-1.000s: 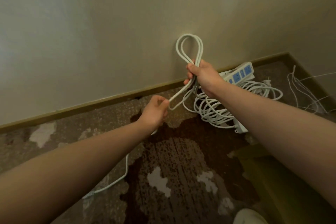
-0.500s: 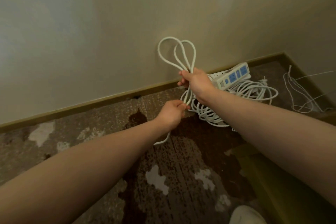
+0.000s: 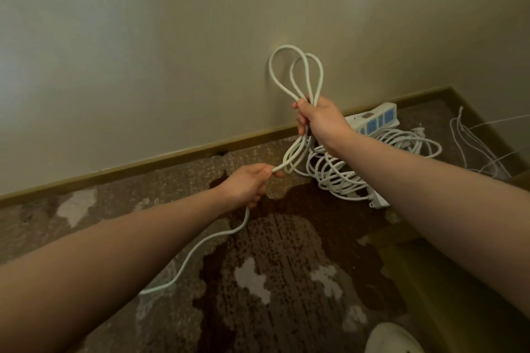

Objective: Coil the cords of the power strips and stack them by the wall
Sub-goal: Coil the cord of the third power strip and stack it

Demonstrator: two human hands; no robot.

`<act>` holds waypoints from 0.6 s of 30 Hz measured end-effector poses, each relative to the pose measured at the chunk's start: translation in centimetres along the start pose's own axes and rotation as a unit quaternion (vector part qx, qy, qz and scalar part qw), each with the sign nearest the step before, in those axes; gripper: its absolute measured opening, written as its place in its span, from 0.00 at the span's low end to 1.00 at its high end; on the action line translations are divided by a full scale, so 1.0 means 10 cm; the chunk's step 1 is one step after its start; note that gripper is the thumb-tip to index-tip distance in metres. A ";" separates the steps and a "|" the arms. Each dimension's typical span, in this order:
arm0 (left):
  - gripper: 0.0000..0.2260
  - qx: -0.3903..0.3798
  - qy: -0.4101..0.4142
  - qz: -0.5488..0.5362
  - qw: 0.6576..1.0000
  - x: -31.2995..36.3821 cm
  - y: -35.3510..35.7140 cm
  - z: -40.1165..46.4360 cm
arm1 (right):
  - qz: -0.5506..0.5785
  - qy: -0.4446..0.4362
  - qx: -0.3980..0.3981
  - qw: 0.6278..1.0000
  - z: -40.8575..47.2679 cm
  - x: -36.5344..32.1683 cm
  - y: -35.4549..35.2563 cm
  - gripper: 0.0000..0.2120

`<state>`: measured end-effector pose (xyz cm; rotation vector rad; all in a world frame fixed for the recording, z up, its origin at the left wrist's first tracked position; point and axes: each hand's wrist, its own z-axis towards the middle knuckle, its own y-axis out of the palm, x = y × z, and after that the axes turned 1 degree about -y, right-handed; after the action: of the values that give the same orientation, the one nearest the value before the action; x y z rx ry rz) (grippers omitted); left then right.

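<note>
**Another loop on the way as the cord is gathered by the wall**

Your right hand (image 3: 321, 120) is clenched around the white cord (image 3: 295, 71), bunching several loops that stand up above the fist and hang below it, probably so the finished turns stay together while more length is fed in. Lower and to its left, your left hand (image 3: 249, 185) pinches the same cord just short of the hanging loops, with the slack trailing back beneath your forearm across the patterned carpet (image 3: 286, 252). Just behind and below your right wrist, already coiled cords lie heaped with a blue-socketed power strip (image 3: 375, 120) on top, close against the skirting board (image 3: 143, 165). Half a second ago your left hand was up against the bundle beneath the right; it has since drawn away down the cord, apparently measuring out the next loop, and the upper loops have spread wider
</note>
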<state>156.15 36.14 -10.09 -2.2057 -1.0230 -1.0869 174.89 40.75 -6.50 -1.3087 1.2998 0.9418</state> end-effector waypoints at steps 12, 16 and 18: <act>0.13 -0.028 0.053 0.100 0.993 -0.20 -0.65 -0.29 | 0.029 0.014 0.031 0.999 0.14 -0.03 -0.14 0.10; 0.11 0.002 0.047 0.163 0.985 -0.26 -1.02 -0.40 | 0.016 0.003 0.041 0.999 0.21 0.00 -0.18 0.10; 0.11 0.036 0.046 0.189 0.980 -0.28 -1.20 -0.46 | -0.011 -0.008 0.053 0.998 0.25 -0.01 -0.24 0.10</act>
<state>143.43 39.14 -8.70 -2.1539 -0.5606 -0.9499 177.55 42.97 -6.50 -1.2280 1.3027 0.8549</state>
